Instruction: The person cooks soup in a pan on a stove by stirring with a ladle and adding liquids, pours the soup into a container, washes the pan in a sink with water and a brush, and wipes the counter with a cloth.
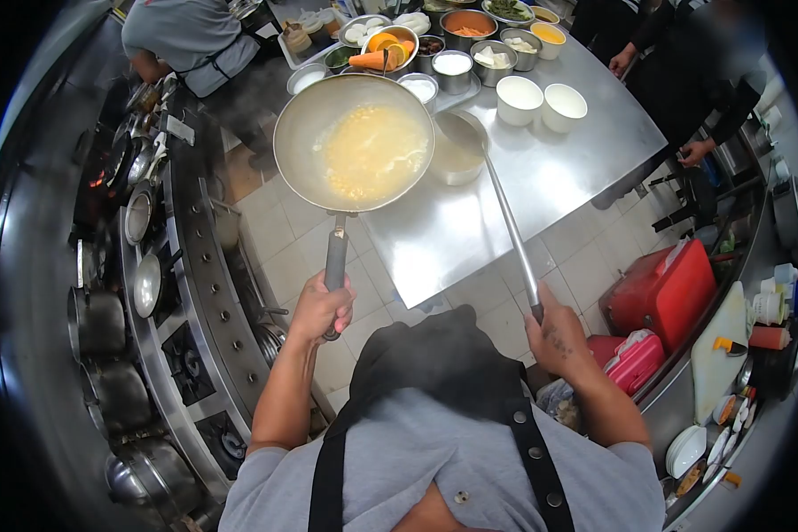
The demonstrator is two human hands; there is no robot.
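Note:
My left hand (323, 307) is closed around the dark handle of a wok (300, 168), held up at the near left corner of the steel table. Pale yellow, soupy liquid (372, 151) with small light bits lies in the wok. My right hand (556, 330) grips the dark end of a long-handled ladle (511, 222). Its head is to the right of the wok, at a round metal container (457, 168) on the table; whether the ladle touches the container I cannot tell. Two white tubs (565, 107) stand just beyond.
Bowls of ingredients crowd the far end of the steel table (594, 168). A stove (195, 355) with pans runs along the left. Red boxes (656, 288) and a counter with a cutting board (716, 355) are at right. Co-workers (191, 40) stand at the far left and far right.

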